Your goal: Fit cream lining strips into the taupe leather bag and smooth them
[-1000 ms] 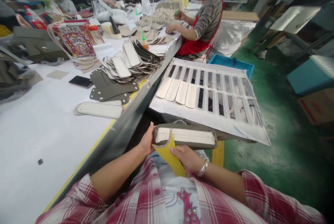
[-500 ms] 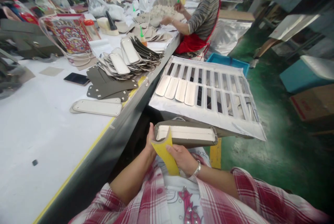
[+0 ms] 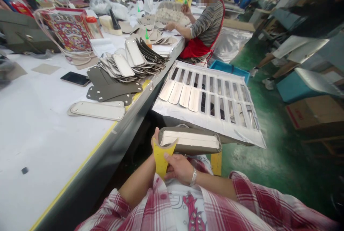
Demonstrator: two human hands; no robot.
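In front of my lap, my left hand point(image 3: 154, 137) grips the left end of a long, dark grey-green panel point(image 3: 200, 148) with folded edges and a cream face with a lengthwise line. Its fingers are mostly hidden behind the panel. My right hand point(image 3: 182, 168) is closed on a flat yellow plate point(image 3: 162, 155) with a concave top edge and pointed corners. The plate stands upright before the panel's left end, overlapping it in view; whether they touch, I cannot tell.
A white slotted rack point(image 3: 215, 116) with several cream pieces point(image 3: 185, 95) stands beyond the panel. On the table to the left lie stacked strips point(image 3: 123, 65), dark straps point(image 3: 115, 89), white strips point(image 3: 98, 110) and a phone point(image 3: 75, 79). A co-worker point(image 3: 205, 26) sits further back; another person's legs point(image 3: 279, 62) show right.
My right hand and the yellow plate have moved left and slightly down, and the plate has turned. My left hand still holds the panel. At the right, a person's legs have come into view.
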